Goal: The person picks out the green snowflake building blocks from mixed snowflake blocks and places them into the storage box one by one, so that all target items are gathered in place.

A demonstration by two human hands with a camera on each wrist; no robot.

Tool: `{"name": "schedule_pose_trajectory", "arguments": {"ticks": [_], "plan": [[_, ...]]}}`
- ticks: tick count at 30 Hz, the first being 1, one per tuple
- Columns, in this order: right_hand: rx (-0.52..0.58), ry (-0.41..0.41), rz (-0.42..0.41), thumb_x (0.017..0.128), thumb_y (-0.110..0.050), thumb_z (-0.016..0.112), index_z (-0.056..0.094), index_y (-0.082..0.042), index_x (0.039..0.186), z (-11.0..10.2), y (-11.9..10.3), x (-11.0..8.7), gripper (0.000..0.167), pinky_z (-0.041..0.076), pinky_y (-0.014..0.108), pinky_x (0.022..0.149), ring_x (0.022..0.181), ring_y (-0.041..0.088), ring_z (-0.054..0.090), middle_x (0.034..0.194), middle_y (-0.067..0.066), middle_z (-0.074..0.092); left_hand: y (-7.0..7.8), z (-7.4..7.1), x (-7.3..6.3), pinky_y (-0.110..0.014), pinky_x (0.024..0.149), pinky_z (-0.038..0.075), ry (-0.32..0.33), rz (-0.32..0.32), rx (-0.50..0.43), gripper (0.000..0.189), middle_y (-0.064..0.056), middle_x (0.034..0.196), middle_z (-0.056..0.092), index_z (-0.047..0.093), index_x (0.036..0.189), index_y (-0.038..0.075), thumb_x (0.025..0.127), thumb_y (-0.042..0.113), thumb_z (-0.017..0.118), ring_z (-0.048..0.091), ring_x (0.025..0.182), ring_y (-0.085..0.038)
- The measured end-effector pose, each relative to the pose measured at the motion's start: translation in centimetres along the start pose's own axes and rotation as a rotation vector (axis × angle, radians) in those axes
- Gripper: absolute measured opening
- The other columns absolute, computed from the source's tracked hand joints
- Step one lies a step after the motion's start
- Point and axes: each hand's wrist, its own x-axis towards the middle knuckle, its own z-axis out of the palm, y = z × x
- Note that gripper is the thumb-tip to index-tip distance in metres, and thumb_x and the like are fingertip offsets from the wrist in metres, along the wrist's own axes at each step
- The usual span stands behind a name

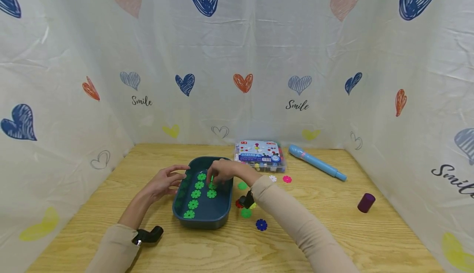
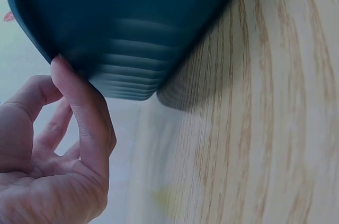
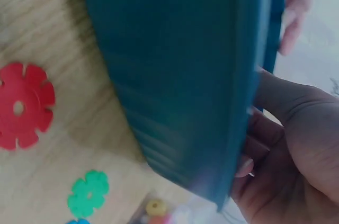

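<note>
A dark teal plastic tray (image 1: 201,223) stands on the wooden table. Several green notched flower discs (image 1: 193,204) lie flat inside it in a slanting column, and another green disc (image 1: 212,193) lies to their right. Over the tray's right part, my right hand (image 1: 223,170) reaches in and pinches a green disc (image 1: 212,179) held on edge; in the right wrist view the tray wall hides the fingertips. My left hand (image 1: 166,181) is beside the tray's left side, fingers loosely bent. One fingertip (image 2: 59,65) meets the rim in the left wrist view.
Right of the tray, loose discs are scattered, among them a blue disc (image 1: 261,224), a pink disc (image 1: 287,179) and a red disc (image 3: 24,106). Behind stands a clear parts box (image 1: 259,151). Farther right lie a light-blue tube (image 1: 314,162) and a purple cylinder (image 1: 366,203).
</note>
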Motion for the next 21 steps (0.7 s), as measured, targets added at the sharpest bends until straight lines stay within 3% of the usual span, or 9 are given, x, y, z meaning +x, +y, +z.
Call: {"name": "schedule_pose_trajectory", "arguments": {"ticks": [6,13,17,21], "plan": [[0.097,0.058,-0.069,0.097,-0.009,0.058,0.07,-0.005,0.117,-1.5,0.6,-1.5,0.023,0.057,0.024,0.067,0.096,0.029,0.069,0.11,0.016,0.072,-0.2,0.0,0.1,-0.029,0.069,0.059,0.009,-0.01,0.006,0.052,-0.009,0.119,0.061,0.045,0.145,0.011,0.098,0.028,0.06,0.069,0.092,-0.017],[0.102,0.123,-0.058,0.098,-0.014,0.059,0.07,-0.009,0.115,-2.8,1.1,-4.1,0.021,0.058,0.039,0.077,0.094,0.033,0.068,0.107,0.014,0.071,-0.4,-0.1,0.3,-0.031,0.071,0.06,0.047,-0.029,0.019,0.049,-0.008,0.118,0.062,0.048,0.142,0.015,0.097,0.028,0.062,0.069,0.09,-0.018],[0.078,0.142,-0.052,0.098,-0.015,0.06,0.071,-0.014,0.111,-2.9,1.7,-5.7,0.018,0.059,0.038,0.073,0.083,0.023,0.069,0.101,0.009,0.073,-0.4,0.0,0.4,-0.031,0.072,0.06,0.049,-0.029,0.027,0.049,-0.008,0.117,0.062,0.048,0.142,0.015,0.097,0.028,0.062,0.068,0.09,-0.019],[0.047,0.155,-0.075,0.098,-0.015,0.059,0.072,-0.012,0.112,-2.7,2.6,-7.4,0.019,0.056,0.028,0.066,0.072,0.013,0.066,0.098,0.008,0.073,-0.3,0.1,0.3,-0.032,0.073,0.06,0.059,-0.032,0.029,0.049,-0.008,0.117,0.062,0.049,0.142,0.015,0.097,0.028,0.062,0.068,0.09,-0.019]]}}
